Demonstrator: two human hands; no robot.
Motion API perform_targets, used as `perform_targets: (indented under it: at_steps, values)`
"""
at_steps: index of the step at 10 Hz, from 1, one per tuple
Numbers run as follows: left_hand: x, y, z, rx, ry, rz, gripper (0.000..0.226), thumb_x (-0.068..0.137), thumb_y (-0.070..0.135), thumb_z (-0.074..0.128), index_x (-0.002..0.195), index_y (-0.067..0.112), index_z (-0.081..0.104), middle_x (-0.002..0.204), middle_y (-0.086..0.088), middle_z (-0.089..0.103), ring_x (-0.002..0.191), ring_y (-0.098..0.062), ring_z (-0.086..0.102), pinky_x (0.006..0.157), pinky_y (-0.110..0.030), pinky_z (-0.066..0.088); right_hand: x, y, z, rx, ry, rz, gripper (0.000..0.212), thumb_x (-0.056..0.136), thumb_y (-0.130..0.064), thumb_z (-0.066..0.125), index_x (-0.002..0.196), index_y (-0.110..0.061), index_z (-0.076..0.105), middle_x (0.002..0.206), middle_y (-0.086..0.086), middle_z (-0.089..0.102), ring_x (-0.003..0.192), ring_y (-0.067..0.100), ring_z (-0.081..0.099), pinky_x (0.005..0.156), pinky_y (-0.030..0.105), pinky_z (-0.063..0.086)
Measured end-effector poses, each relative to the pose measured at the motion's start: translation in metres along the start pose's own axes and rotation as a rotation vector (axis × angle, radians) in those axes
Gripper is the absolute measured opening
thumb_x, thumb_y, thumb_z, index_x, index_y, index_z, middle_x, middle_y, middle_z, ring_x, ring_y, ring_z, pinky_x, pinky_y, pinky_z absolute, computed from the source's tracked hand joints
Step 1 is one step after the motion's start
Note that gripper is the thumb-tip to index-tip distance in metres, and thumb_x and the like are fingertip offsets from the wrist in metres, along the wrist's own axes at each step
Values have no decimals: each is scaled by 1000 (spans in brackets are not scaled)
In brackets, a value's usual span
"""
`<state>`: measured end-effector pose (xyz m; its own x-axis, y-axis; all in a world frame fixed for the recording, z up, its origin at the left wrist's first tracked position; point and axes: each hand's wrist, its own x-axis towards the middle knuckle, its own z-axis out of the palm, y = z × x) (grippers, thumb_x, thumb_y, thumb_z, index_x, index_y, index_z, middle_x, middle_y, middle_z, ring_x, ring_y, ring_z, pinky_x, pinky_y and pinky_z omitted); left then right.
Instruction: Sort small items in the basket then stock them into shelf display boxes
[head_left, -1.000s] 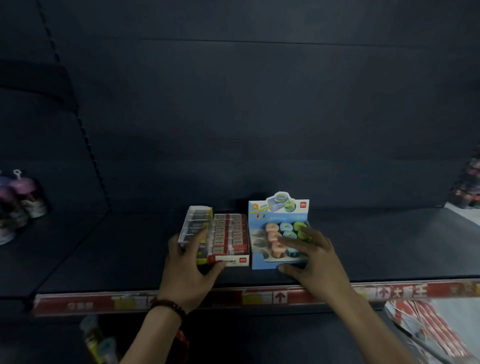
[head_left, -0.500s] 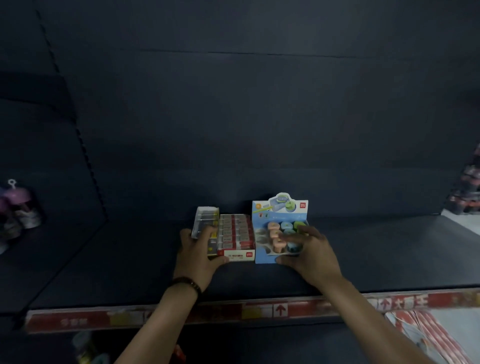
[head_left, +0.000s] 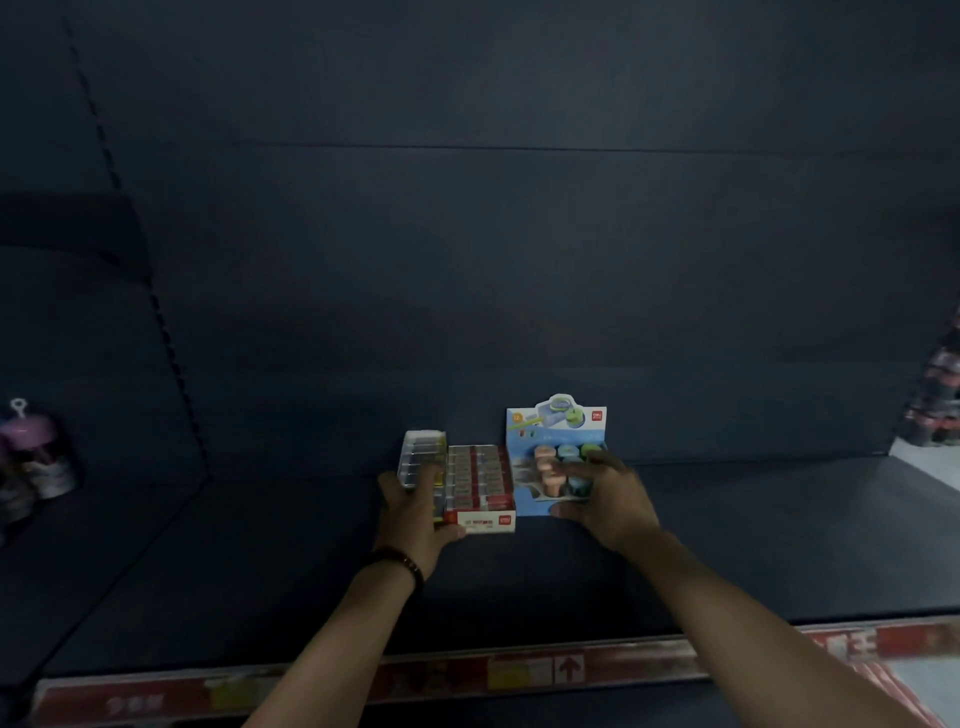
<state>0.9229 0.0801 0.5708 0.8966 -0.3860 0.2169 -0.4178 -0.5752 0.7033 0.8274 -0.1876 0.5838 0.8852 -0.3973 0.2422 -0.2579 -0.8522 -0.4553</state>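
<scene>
The stocking step is judged to be in hand: three display boxes are being held side by side on the dark shelf (head_left: 260, 571), well back from the red price strip (head_left: 519, 670) along its front edge. The white box (head_left: 421, 457), at the left of the row, is being gripped by the left hand (head_left: 415, 512). Its fingers are being curled over the top of the box, while its thumb is being pressed against the front of the red box (head_left: 480, 486), which is touching the white one. The blue box (head_left: 556, 441), with an upright header card and round coloured pieces inside, is being clasped by the right hand (head_left: 608, 499), with fingers bent over the pieces and the thumb at the lower front edge. Whether the blue and red boxes are touching cannot be told. No basket is being shown. The next move is judged to call for the row to be squared and the hands lifted off gently, since the round pieces could be tipped by the fingers.
</scene>
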Motion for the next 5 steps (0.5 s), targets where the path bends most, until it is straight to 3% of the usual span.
perform_targets:
  at_steps: [2,3,4,5]
  values:
    - [9,4,3,0,-49,-27,95,78,8,90,151,31,33,145,1,12,131,-20,45,111,-20,32,13,4,-1,-1,-13,-11,72,71,-50,94,137,-49,66,159,-1,44,144,30,44,120,42,39]
    - [10,2,5,-9,-49,-32,98,78,10,90,152,33,30,144,4,10,134,-21,44,115,-25,34,17,10,5,-8,-23,-26,71,71,-52,93,137,-48,66,158,-3,45,144,29,43,121,41,38]
    - [8,3,1,-37,-51,-36,101,77,13,91,153,36,29,145,6,9,137,-24,44,119,-32,37,16,10,-5,-3,-91,-20,78,73,-54,91,143,-55,57,165,-4,32,153,29,30,126,44,30]
    - [3,-2,-2,-71,-17,-1,113,73,18,93,155,43,20,152,7,4,145,-29,37,121,-40,39,8,15,-13,12,-96,-50,94,74,-54,89,151,-67,36,168,-6,22,157,26,20,129,54,24]
